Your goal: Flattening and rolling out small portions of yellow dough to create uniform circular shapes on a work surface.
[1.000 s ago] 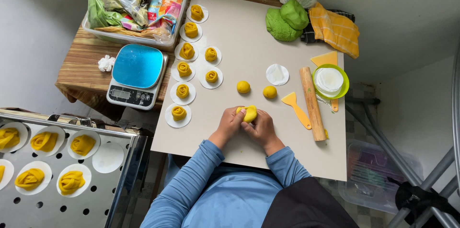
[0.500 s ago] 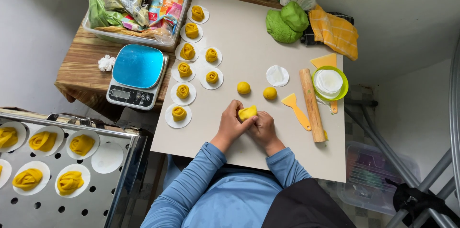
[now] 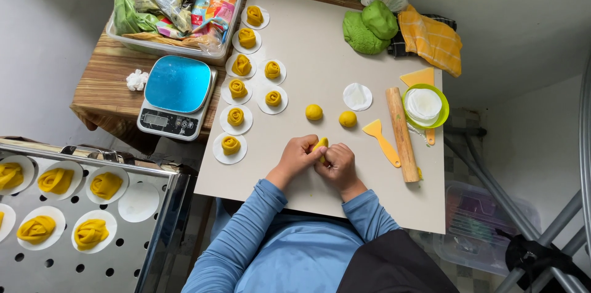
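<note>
Lowered slightly, both hands [image 3: 320, 160] clench 1 yellow dough piece [image 3: 321, 143]; 2 dough balls [image 3: 314, 112] beyond.

The dough piece [image 3: 321, 143] in the hands is yellow. Two yellow balls [image 3: 314, 112] sit on the pale cream board [image 3: 320, 40]. The dough lump [image 3: 369, 27] near the board's far edge is green. The cloth [image 3: 431, 39] is yellow with checks. The scale [image 3: 177, 84] has a blue top. The sleeves [image 3: 246, 231] are blue.
</note>
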